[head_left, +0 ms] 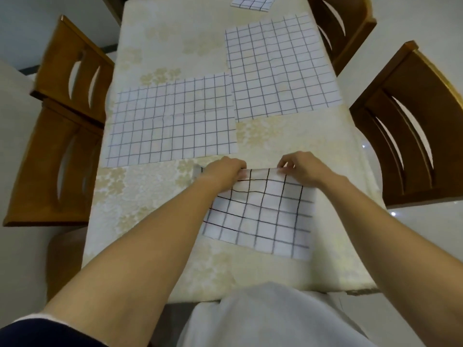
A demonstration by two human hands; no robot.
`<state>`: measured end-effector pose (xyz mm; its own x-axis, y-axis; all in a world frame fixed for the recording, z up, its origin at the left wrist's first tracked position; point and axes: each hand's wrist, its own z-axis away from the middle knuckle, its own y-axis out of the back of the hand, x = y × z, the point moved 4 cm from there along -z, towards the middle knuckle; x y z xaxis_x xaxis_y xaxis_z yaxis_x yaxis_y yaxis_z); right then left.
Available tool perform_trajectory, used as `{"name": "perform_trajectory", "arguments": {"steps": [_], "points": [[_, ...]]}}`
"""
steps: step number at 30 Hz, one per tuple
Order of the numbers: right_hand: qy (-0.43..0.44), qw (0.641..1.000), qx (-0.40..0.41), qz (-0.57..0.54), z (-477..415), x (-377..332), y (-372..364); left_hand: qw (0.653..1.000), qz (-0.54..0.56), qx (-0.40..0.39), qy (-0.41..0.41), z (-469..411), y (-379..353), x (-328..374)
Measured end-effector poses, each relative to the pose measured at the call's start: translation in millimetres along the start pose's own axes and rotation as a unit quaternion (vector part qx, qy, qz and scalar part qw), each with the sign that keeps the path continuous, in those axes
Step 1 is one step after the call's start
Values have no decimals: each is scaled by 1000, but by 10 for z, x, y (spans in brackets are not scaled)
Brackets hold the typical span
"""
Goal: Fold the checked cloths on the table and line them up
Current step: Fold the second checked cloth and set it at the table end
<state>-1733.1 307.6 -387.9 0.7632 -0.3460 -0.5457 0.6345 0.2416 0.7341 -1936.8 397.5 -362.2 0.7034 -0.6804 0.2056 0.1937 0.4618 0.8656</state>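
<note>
the near cloth (260, 219) lies on the bench (140, 196) right in front of the person, with its far edge raised a little. the left hand (224, 171) and the right hand (304, 169) each pinch that far edge, fingers curled onto the fabric, one towards each end. this looks like a fold in progress. to do it well, hold both pinches level so the edge runs straight, carry it over until it meets the near edge, and use the dark grid lines as a guide: line on line means the halves are square. lay it down before letting go, then press along the crease. further out, the left open cloth (172, 123) and the right open cloth (280, 68) lie flat, side by side and meeting along an edge, not yet folded. a small folded cloth (253, 2) sits at the far end. no brand, label or writing can be read anywhere, only the check pattern
</note>
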Motion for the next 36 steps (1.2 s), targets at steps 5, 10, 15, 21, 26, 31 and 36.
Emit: {"name": "perform_trajectory", "arguments": {"steps": [5, 10, 15, 21, 26, 31, 36], "points": [[6, 1000, -6, 2, -281, 6, 80, 985, 142, -14, 101, 132, -208, -395], [-23, 999, 24, -40, -418, 148, 55, 958, 183, 23, 218, 310, -383, -853], [-40, 995, 54, -70, -423, 335, 7, 934, 224, 63, 271, 385, -449, -1059], [-86, 985, 144, -43, -382, 523, 75, 923, 231, 89, 294, 456, -522, -1051], [-20, 947, 314, 61, -212, 246, -4, 939, 92, 192, 270, 465, -490, -671], [103, 972, 184, 101, 43, -512, -943, 975, 89, 141, 147, 283, -828, 143], [67, 980, 90, 166, 115, -227, -1313, 982, 56, 65, 168, 341, -1220, -15]]}}
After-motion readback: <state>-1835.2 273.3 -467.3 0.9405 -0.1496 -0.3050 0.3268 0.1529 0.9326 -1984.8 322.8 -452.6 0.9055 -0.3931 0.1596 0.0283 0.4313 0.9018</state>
